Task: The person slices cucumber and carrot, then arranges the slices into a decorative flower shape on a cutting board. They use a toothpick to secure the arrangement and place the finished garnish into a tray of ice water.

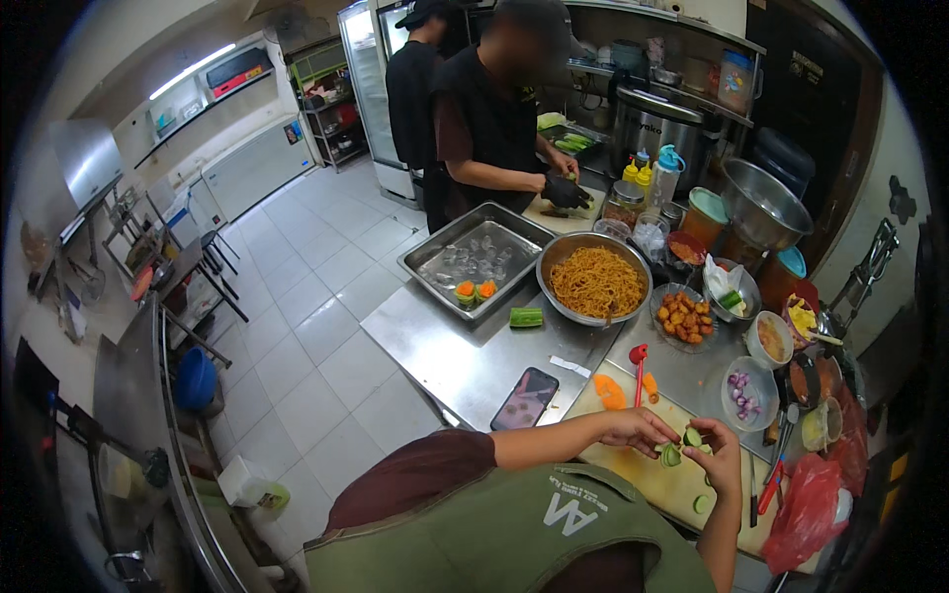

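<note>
Above a cutting board (637, 478), my left hand (639, 431) and my right hand (715, 448) face each other, fingertips close together. Both grip cucumber slices (670, 455), some of them fanned out, with dark green rind showing. A loose cucumber slice (700, 504) lies on the board below my right hand. Carrot pieces (609, 391) and a red-handled tool (638, 370) rest at the board's far end. A smartphone (525, 399) lies on the steel table near my left forearm, and a cucumber chunk (526, 317) sits beyond it.
A steel tray (474, 259) holds ice and carrot-and-cucumber garnishes, beside a bowl of noodles (597, 285). Fried pieces (683, 317), a bowl of shallots (749, 393), a knife (753, 489) and a red plastic bag (804, 511) are at the right. A co-worker's gloved hand (567, 191) is across the table.
</note>
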`<state>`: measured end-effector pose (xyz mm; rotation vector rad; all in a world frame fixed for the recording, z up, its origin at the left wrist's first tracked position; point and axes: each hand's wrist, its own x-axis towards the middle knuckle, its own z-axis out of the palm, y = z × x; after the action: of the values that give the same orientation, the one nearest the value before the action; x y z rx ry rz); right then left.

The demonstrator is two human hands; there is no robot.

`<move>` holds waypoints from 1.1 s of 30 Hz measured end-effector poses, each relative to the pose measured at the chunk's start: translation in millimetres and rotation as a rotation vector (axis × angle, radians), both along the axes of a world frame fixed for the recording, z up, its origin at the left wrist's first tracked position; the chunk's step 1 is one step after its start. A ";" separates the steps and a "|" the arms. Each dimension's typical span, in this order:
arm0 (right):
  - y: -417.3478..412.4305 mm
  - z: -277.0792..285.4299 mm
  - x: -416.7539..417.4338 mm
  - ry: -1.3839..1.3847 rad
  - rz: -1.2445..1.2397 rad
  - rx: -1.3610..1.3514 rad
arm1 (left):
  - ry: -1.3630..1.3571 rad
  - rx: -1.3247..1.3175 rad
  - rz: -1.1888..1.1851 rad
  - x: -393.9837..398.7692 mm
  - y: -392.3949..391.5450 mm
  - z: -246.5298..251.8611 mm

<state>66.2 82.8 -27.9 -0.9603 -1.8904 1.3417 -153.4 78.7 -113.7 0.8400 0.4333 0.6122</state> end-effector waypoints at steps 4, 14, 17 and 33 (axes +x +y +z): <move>-5.4 4.5 -17.5 0.194 0.067 -0.079 | -0.047 -0.004 0.107 -8.1 -18.5 18.9; -16.9 12.8 -16.0 0.219 0.039 -0.097 | -0.026 0.101 0.241 -0.6 -33.8 49.7; -17.8 -0.4 -6.3 0.167 0.026 -0.135 | -0.031 0.082 0.238 8.9 -35.7 36.3; -28.3 -42.7 31.9 -0.080 -0.092 -0.029 | 0.173 0.014 0.300 45.5 -39.1 -15.4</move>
<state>98.1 54.5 -70.6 -1.1172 -1.8667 1.2980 -107.9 39.6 -129.1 0.8518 0.7211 0.8228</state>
